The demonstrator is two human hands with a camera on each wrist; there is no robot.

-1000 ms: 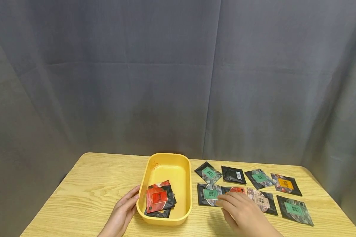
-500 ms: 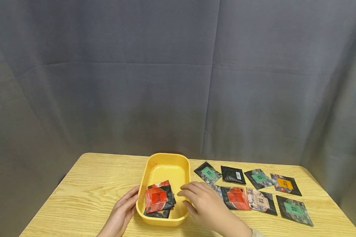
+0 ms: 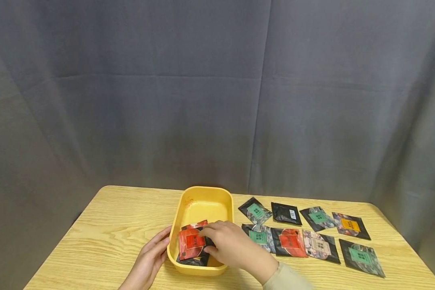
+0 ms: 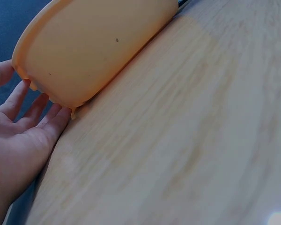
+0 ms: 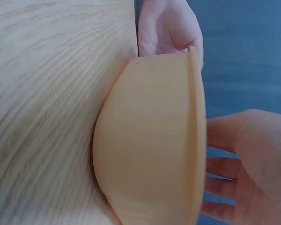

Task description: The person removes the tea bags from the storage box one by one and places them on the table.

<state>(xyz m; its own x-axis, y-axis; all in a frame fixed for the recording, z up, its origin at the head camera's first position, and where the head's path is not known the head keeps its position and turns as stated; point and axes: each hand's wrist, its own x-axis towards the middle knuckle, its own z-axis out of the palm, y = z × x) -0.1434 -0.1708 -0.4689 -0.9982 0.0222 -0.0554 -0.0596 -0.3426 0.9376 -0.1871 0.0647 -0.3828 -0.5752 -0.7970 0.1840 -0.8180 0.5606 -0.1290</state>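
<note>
A yellow plastic tub (image 3: 208, 272) stands on the table, several sachets lying in its near part. On top is a red and black sachet (image 3: 190, 244). My left hand (image 3: 151, 256) rests against the tub's left side, its extended fingers (image 4: 19, 97) touching the outer wall near the rim. Over the tub's right rim reaches my right hand (image 3: 229, 244), fingertips over the right part of the red and black sachet, with a gap between thumb and forefinger. In the right wrist view the tub wall hides those fingertips.
Right of the tub, sachets lie in two rows, among them a black one with a white barcode (image 3: 286, 214), a red one (image 3: 289, 242), a pink one (image 3: 321, 246) and an orange-labelled one (image 3: 351, 225). A grey curtain (image 3: 203, 100) hangs behind the wooden table (image 3: 119, 217).
My right hand has moved left from above the front row of sachets, across the rim and into the tub, uncovering green and red sachets. My left hand has stayed at the tub.
</note>
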